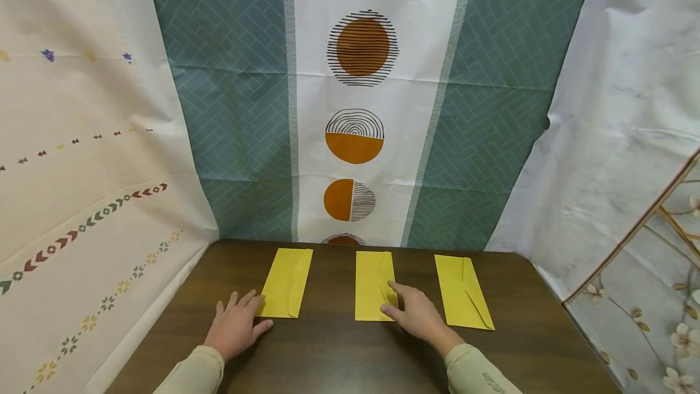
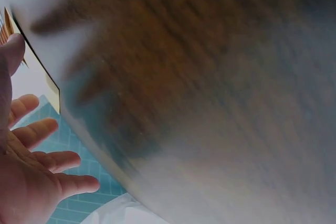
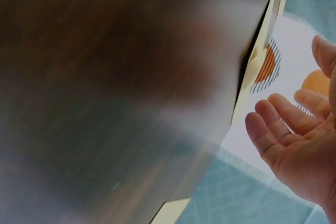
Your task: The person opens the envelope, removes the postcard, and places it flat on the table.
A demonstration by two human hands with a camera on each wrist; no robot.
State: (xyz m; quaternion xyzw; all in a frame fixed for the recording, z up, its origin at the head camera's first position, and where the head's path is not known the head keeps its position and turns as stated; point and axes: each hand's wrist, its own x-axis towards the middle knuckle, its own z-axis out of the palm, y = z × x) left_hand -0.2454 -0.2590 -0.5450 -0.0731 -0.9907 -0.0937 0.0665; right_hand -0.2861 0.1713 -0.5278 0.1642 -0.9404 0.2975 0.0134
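Observation:
Three yellow envelopes lie in a row on a dark wooden table: a left envelope (image 1: 285, 281), a middle envelope (image 1: 367, 284) and a right envelope (image 1: 463, 290). My left hand (image 1: 235, 326) is spread, its fingertips overlapping the lower left edge of the left envelope in the head view. In the left wrist view that hand's fingers (image 2: 58, 160) are apart with nothing between them. Over the lower right part of the middle envelope is my right hand (image 1: 418, 315), thumb and fingers loosely bent. The right wrist view shows the same fingers (image 3: 268, 124) holding nothing.
The dark table (image 1: 333, 357) reaches back to a hanging cloth (image 1: 240, 138) in green and white with orange circles. A cream patterned cloth (image 1: 98, 169) hangs on the left, and a pale floral cloth (image 1: 612, 199) on the right.

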